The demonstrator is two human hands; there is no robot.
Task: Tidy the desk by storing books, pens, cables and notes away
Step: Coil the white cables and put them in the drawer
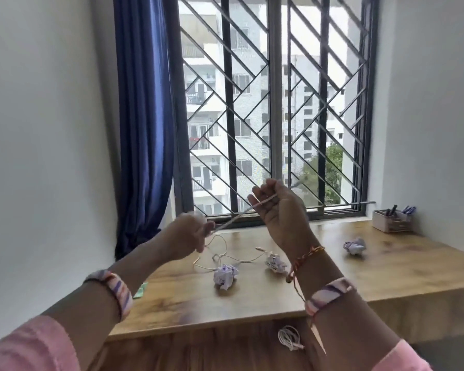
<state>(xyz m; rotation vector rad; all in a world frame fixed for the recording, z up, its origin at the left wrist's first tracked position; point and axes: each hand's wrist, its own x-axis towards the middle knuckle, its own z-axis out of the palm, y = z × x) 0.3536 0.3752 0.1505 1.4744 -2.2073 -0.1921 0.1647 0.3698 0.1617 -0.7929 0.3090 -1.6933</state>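
Centre of frame: thin white cable stretched taut between left hand and right hand, both raised above light wooden desk; each hand curled round it, left fingertips blurred. Slack remainder trailing onto desk below. Three crumpled white-and-purple paper balls on desk. Right edge: small beige pen holder, contents indistinct. Bottom centre: coiled white cable on lower wooden surface, partly hidden by right forearm.

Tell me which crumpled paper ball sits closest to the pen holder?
The right-hand paper ball, lying alone on the desk towards the pen holder. The other two balls lie further left, beside the cable.
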